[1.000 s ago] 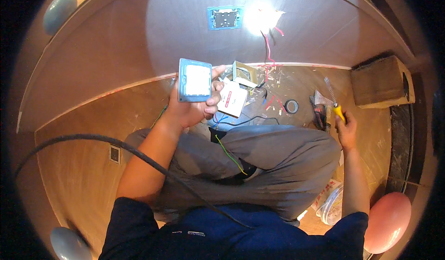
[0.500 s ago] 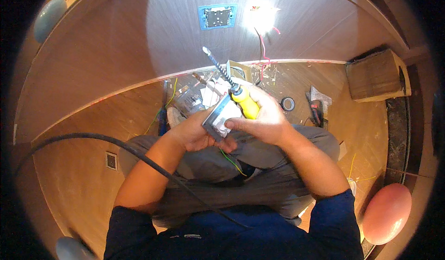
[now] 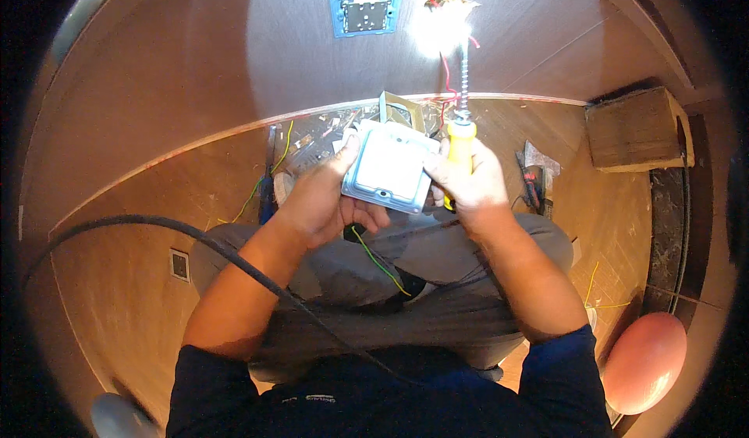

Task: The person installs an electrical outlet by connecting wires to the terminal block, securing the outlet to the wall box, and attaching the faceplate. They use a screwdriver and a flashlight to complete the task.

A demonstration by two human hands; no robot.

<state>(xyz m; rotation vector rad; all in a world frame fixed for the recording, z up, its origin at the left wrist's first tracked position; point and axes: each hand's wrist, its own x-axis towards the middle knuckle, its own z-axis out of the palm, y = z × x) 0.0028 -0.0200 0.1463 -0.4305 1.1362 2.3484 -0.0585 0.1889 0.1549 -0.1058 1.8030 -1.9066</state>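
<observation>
A square electrical wall plate [image 3: 390,161], pale blue at its rim and glaring white in the middle, is held up in front of me with its broad face in view. My left hand [image 3: 318,202] grips its left edge, thumb on the front side and fingers curled beneath. My right hand [image 3: 477,179] is closed around a screwdriver [image 3: 461,151] with a yellow handle, its long spiral shaft pointing up toward the wall. The same hand's thumb and fingers pinch the plate's right edge.
On the wall are a blue mounting frame [image 3: 367,14] and a brightly lit opening with red wires [image 3: 446,79]. An open cardboard box [image 3: 402,110] and debris lie at the wall's foot. A wooden box [image 3: 636,130] stands right; a black cable [image 3: 156,221] crosses my left arm.
The plate has turned from edge-on to broad face toward me. The screwdriver has swung from leaning left to upright and moved right. Both hands have moved apart.
</observation>
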